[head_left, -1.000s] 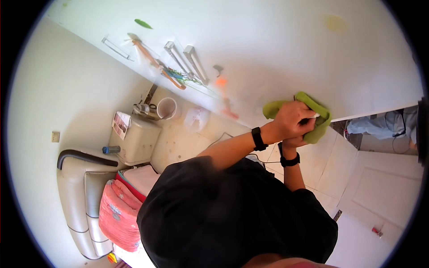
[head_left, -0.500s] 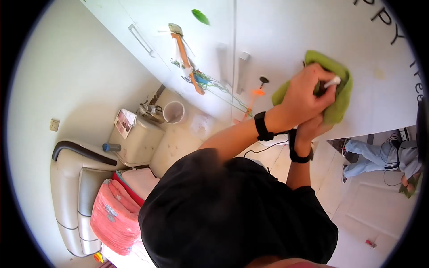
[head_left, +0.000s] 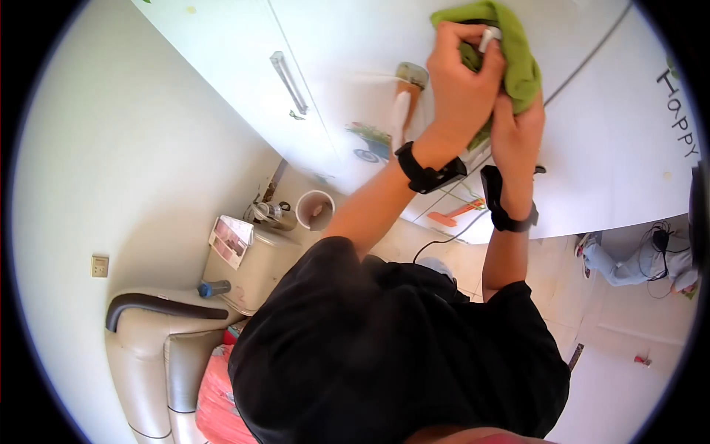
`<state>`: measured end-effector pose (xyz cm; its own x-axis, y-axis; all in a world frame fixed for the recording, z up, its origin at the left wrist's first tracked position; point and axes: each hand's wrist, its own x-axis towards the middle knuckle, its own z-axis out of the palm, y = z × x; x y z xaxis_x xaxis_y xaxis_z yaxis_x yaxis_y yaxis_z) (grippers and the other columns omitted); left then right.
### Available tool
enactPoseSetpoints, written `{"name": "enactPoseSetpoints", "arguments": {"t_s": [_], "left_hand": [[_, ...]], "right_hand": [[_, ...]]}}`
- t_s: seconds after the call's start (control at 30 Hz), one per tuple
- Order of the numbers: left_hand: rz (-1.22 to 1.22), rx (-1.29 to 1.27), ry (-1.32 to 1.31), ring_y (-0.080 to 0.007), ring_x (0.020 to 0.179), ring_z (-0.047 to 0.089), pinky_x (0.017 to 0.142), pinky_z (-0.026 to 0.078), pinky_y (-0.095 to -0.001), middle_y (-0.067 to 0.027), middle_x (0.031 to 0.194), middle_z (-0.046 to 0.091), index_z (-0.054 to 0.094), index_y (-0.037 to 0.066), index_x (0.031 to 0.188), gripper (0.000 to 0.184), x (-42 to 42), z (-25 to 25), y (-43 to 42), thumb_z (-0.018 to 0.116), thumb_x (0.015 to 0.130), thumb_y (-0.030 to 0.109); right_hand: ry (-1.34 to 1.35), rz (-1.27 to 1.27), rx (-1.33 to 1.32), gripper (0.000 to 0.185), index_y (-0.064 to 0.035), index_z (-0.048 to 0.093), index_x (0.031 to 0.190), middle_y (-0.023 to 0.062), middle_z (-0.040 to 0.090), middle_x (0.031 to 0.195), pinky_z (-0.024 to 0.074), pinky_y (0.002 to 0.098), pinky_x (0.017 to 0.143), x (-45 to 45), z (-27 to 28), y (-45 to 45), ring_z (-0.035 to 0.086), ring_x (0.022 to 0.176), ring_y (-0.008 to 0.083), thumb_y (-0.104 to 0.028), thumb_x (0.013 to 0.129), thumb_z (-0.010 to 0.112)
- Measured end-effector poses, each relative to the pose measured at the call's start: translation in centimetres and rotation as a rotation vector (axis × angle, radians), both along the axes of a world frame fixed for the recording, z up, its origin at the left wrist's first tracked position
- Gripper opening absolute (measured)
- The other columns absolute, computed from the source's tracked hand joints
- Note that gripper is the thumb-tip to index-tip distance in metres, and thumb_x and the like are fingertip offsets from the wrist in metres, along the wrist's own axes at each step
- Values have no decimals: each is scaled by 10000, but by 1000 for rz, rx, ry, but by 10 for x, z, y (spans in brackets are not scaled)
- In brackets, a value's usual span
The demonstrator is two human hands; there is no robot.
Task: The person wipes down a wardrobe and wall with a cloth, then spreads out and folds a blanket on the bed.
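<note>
"Both hands and the green cloth [head_left: 522, 68] have shifted from about 2 o'clock to between 1 and 2, up beside the brown sticker [head_left: 405, 107], though the view has turned as well"

"How are they held?"

"Left hand [head_left: 460, 92] is pinched narrow on a small white piece [head_left: 489, 37], with the cloth bunched around that grip. Right hand [head_left: 519, 140] is against the cloth's lower edge; its fingers are hidden, so I can't tell how far it's closed"

"Why so close together?"

"Probably so one can steady the cloth while the other keeps its pinch; the folds would cushion both"

"And the surface?"

"White panels [head_left: 592, 159], glossy, with a dark seam running from 1 o'clock down behind the hands. Black lettering [head_left: 677, 111] sits past 2 o'clock, a metal handle [head_left: 288, 81] near 11"

"The room?"

"Pail [head_left: 310, 202] just left of centre, wall socket [head_left: 99, 266] near 9 o'clock, padded seat back [head_left: 137, 348] at 8, another person's leg [head_left: 617, 268] just past 3"
</note>
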<state>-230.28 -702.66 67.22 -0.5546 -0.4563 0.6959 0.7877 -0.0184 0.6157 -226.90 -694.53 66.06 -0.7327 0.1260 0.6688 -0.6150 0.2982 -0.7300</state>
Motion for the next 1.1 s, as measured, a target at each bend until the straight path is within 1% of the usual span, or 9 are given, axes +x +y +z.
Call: {"name": "enactPoseSetpoints", "arguments": {"t_s": [0.13, 0.17, 0.3, 0.43, 0.57, 0.9, 0.97, 1.0, 1.1], "left_hand": [[422, -135, 61, -178, 732, 573, 668, 468, -295, -76, 845, 604, 560, 11, 923, 184, -21, 2, -71, 680, 814, 98], [-82, 174, -61, -122, 778, 545, 725, 465, -249, -81, 869, 592, 542, 4, 1007, 192, -20, 0, -77, 651, 893, 114], [48, 55, 33, -123, 748, 542, 686, 465, -256, -77, 840, 596, 548, -8, 984, 171, -29, 24, -91, 644, 882, 90], [-65, 1, 120, -178, 692, 586, 639, 481, -295, -111, 793, 617, 552, -1, 948, 152, -22, 46, -55, 648, 858, 74], [-163, -52, 255, -196, 658, 586, 613, 480, -307, -105, 765, 611, 541, 11, 922, 170, -21, 20, -16, 669, 817, 48], [-83, 27, 136, -242, 646, 581, 577, 467, -333, -100, 755, 598, 531, 36, 878, 191, -38, 2, -66, 675, 754, 45], [-109, 104, 153, -143, 668, 554, 617, 467, -275, -86, 779, 606, 553, 5, 950, 146, -46, 13, -84, 651, 869, 77], [-78, 82, 126, -135, 668, 544, 615, 461, -267, -81, 782, 603, 553, 4, 955, 148, -47, 17, -99, 649, 873, 82], [16, 54, 105, -124, 667, 522, 611, 449, -251, -70, 787, 587, 548, 2, 956, 152, -53, 20, -138, 647, 873, 84]], "right_hand": [[125, 72, 77, 381, 4, 506, 1233, 122, 620, 1077, 453, 309, 849, -29, -9, -63, 589, 949, 228, -49, 856, 496], [108, 78, 97, 372, 11, 504, 1241, 104, 615, 1093, 451, 294, 852, -32, -5, -77, 576, 961, 195, -46, 875, 488], [62, 129, 88, 471, -18, 432, 1347, 167, 517, 1300, 379, 309, 1012, -30, 28, -91, 511, 1190, 282, -9, 877, 463], [329, -148, 160, 330, 22, 503, 1241, 72, 617, 1080, 460, 281, 832, -30, 24, -56, 566, 948, 157, -71, 926, 470], [13, -136, -258, 330, 42, 488, 1240, 106, 583, 1160, 442, 296, 885, -4, 6, -38, 559, 1026, 168, -80, 934, 480], [90, -105, -41, 385, 38, 464, 1266, 112, 560, 1203, 417, 302, 929, -25, -2, -81, 558, 1081, 215, -41, 889, 477], [109, -71, 26, 377, 20, 468, 1261, 105, 590, 1146, 429, 308, 906, -34, 6, -96, 572, 1045, 215, -53, 891, 481], [51, -88, 15, 368, 12, 479, 1282, 73, 574, 1145, 477, 235, 726, -35, 9, -107, 577, 885, 111, -57, 920, 485], [218, 69, -1, 435, 32, 444, 1318, 138, 535, 1261, 411, 297, 945, -51, 16, -152, 533, 1115, 225, -1, 885, 451]]}}
